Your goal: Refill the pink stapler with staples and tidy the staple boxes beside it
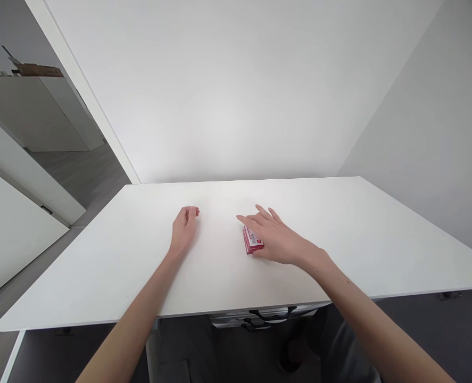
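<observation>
A small red and white card box (252,241) lies on the white table (339,234), a little right of centre. My right hand (273,236) reaches over it from the right, fingers spread and stretched out, the palm just above or against the box's right side. My left hand (185,226) rests on the tabletop further left, apart from the box, its fingers loosely curled with nothing in them.
The table stands against a white wall, with a grey wall on the right. To the left the floor drops away past the table's edge, and a white cabinet (40,111) stands at the back left. Cables hang under the table's front edge (259,315).
</observation>
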A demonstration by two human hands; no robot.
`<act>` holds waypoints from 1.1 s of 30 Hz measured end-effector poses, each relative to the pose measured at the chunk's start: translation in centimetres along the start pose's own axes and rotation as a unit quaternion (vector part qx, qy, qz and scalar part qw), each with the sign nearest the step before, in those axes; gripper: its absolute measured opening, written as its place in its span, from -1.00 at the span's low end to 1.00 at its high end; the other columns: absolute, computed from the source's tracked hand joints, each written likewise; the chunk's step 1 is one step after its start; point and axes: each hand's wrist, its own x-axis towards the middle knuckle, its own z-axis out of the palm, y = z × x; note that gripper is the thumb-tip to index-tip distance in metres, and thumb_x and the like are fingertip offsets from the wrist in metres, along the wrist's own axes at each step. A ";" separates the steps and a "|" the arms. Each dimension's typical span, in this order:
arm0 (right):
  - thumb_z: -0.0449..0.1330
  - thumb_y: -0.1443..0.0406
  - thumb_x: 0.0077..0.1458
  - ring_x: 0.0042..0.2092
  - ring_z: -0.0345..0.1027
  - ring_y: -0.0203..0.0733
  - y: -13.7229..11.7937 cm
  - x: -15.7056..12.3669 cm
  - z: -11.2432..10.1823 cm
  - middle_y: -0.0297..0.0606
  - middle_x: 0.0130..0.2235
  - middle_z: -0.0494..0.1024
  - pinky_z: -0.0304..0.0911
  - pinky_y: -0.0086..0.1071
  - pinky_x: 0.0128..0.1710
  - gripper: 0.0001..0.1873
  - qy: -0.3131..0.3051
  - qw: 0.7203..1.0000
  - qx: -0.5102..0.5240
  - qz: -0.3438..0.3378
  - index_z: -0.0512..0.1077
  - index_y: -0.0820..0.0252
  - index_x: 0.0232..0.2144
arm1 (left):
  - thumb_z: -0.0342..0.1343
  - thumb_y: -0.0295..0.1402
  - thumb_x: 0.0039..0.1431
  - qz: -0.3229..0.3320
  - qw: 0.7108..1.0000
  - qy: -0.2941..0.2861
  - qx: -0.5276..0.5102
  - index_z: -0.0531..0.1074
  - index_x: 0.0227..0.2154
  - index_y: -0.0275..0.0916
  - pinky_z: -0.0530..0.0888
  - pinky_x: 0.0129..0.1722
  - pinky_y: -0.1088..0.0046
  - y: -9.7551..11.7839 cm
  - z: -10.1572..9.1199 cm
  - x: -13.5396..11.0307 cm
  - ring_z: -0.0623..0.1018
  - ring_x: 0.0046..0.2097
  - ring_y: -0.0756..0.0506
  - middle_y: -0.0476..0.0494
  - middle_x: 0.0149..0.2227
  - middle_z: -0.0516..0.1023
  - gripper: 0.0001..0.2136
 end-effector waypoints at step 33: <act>-0.15 0.01 0.45 0.54 -0.44 0.23 -3.4 6.7 9.4 0.25 0.52 -0.20 -0.32 0.04 0.49 -0.18 0.131 0.961 0.101 0.223 -0.02 0.59 0.45 | -0.02 -0.09 0.36 -0.043 0.994 0.090 0.054 0.38 -0.16 -0.14 0.43 -0.05 0.24 -0.2 -0.4 0.2 0.53 -0.08 -0.19 -0.21 0.01 0.57 -0.75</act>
